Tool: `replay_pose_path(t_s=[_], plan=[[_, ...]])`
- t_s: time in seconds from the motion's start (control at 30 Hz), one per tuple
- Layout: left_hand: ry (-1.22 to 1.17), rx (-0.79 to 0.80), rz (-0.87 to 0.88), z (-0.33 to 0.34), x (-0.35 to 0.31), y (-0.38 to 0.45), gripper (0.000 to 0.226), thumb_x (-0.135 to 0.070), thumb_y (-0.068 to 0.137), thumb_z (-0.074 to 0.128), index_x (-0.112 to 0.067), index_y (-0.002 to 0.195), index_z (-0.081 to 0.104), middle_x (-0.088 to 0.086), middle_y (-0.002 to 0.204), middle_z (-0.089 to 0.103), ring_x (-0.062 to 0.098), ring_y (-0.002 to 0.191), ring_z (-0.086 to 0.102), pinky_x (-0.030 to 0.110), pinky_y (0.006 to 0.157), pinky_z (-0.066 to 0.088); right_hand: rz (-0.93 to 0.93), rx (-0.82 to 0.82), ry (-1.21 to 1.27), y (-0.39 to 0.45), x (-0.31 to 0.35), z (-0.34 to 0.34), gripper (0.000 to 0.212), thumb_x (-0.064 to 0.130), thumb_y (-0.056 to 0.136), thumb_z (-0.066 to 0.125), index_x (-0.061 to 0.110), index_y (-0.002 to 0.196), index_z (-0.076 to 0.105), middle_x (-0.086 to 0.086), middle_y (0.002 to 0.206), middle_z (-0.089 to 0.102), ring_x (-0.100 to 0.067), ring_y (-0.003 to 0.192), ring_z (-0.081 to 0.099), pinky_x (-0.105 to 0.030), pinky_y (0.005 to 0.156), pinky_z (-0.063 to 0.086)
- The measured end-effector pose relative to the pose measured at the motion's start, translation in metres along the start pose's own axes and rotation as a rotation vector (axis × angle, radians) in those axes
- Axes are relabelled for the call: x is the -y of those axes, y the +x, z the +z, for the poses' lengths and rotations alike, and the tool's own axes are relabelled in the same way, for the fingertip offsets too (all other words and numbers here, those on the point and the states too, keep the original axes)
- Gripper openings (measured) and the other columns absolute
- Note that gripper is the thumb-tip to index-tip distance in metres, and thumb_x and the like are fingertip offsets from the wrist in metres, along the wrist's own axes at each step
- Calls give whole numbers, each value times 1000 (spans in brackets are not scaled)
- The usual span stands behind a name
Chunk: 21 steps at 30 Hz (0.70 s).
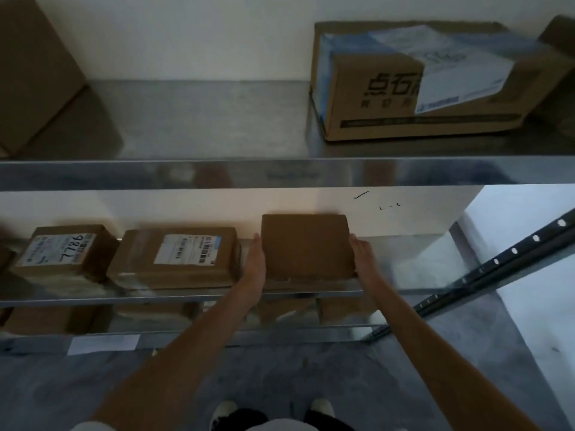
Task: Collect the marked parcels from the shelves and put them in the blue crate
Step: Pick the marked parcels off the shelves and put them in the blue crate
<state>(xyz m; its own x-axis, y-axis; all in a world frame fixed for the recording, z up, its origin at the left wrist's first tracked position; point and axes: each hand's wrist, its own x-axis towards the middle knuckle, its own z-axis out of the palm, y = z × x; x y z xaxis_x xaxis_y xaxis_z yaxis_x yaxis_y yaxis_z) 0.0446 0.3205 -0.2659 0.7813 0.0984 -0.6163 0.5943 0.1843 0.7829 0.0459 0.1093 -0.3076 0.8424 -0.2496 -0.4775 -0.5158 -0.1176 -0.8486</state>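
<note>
A plain brown parcel (306, 245) with no label showing on top sits on the middle metal shelf (404, 265). My left hand (256, 265) presses flat against its left side and my right hand (362, 258) against its right side, fingers straight. To its left lie two labelled parcels: one with a white barcode label (175, 256) and one with "7786" written on its label (62, 251). No blue crate is in view.
A large printed carton (413, 82) stands on the upper shelf at the right, and a plain carton (34, 73) at the far left. More parcels (311, 309) lie on the lower shelf. A perforated black upright (497, 259) runs diagonally at right. Grey floor lies below.
</note>
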Motion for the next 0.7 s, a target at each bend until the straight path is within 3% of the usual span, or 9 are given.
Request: replay_pose_path(t_s=[0.07, 0.17, 0.27, 0.37, 0.5, 0.63, 0.7], plan=[[-47, -110, 11, 4, 1, -6, 58, -57, 98, 29, -18, 134, 52, 10, 140, 51, 27, 127, 47, 45, 113, 32, 0, 56, 65, 4, -7, -12, 88, 84, 76, 40, 16, 131, 45, -11, 128, 56, -30, 116, 57, -54, 98, 48], [-175, -193, 58, 1, 1, -16, 52, -60, 96, 34, -21, 120, 58, 7, 116, 62, 20, 102, 59, 37, 103, 41, 1, 102, 131, -19, 13, -29, 60, 61, 95, 39, 14, 131, 51, -11, 126, 61, -30, 115, 59, -46, 99, 48], [-112, -122, 68, -10, 6, -16, 80, -78, 84, 26, -17, 126, 59, 9, 120, 66, 22, 104, 63, 43, 104, 43, -72, 145, 151, -28, 17, -50, 55, 55, 98, 34, 14, 122, 62, -10, 117, 69, -24, 108, 65, -37, 97, 49], [-67, -118, 67, -7, 7, -28, 72, -70, 92, 15, -20, 108, 65, 10, 107, 69, 22, 97, 64, 41, 99, 46, -107, 162, 192, -32, 17, -62, 61, 60, 95, 35, 14, 124, 63, -8, 120, 69, -23, 116, 61, -41, 110, 39], [-8, -132, 77, -1, 10, -35, 83, -68, 93, 9, -12, 129, 59, 11, 120, 65, 25, 111, 59, 43, 109, 37, -95, 191, 218, -39, 16, -65, 69, 62, 85, 43, 9, 125, 61, -9, 119, 69, -24, 111, 65, -43, 101, 48], [-14, -123, 76, 1, 18, -38, 73, -61, 97, 13, -13, 135, 53, 5, 115, 62, 24, 117, 53, 42, 114, 30, -55, 162, 175, -45, 8, -61, 63, 61, 87, 45, 11, 120, 64, -9, 111, 71, -26, 107, 65, -44, 98, 50], [-9, -91, 85, 2, 20, -41, 69, -60, 98, 15, -15, 138, 51, 7, 132, 57, 25, 129, 46, 42, 116, 27, -38, 157, 158, -46, 5, -59, 60, 60, 88, 46, 10, 115, 66, -10, 107, 71, -27, 104, 65, -41, 95, 51]])
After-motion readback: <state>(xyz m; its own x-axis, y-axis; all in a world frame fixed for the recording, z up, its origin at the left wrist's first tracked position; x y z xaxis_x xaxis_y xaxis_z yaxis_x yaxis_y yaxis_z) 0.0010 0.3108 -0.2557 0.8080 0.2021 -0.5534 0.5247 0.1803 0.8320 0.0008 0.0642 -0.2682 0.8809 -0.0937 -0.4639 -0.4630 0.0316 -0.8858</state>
